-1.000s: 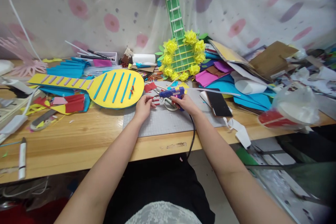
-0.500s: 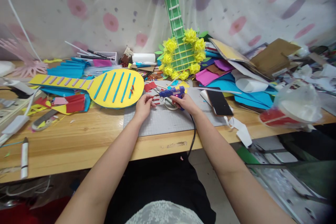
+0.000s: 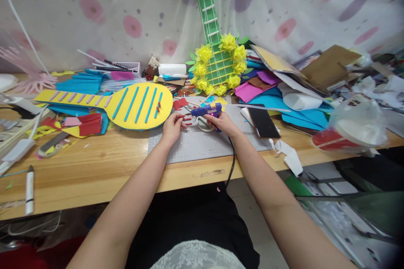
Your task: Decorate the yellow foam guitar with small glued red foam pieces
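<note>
While left hand [image 3: 172, 128] holds red sticks [image 3: 188, 124] | yellow guitar [image 3: 135, 107] edge crowds it

The left forearm [image 3: 135, 185] and the right forearm [image 3: 265, 176] are bare and reach from the near side toward the middle. The left hand [image 3: 172, 129] makes a small pinch; the right hand [image 3: 224, 123] is curled in a grip, near it but apart.
</note>
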A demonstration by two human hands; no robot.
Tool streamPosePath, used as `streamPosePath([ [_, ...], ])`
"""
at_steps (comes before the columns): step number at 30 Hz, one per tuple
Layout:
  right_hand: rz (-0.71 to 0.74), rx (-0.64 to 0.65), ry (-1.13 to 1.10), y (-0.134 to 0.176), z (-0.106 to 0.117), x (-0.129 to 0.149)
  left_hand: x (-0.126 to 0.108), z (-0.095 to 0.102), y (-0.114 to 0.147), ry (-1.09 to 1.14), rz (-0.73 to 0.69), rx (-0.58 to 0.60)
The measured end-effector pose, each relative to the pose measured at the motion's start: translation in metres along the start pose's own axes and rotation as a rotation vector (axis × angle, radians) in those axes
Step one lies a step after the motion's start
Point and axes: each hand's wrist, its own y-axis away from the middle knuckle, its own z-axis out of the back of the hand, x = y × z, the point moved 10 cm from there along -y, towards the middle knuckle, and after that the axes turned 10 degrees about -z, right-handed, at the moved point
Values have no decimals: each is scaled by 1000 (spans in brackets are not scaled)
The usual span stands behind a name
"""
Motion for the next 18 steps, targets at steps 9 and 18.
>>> streamPosePath([
  [9,18,5,-12,-3,0,-2,-1,0,-1,-18,-13,-1],
  [18,24,0,1,-5,1,-6,-3,-1,1,-5,-2,6],
])
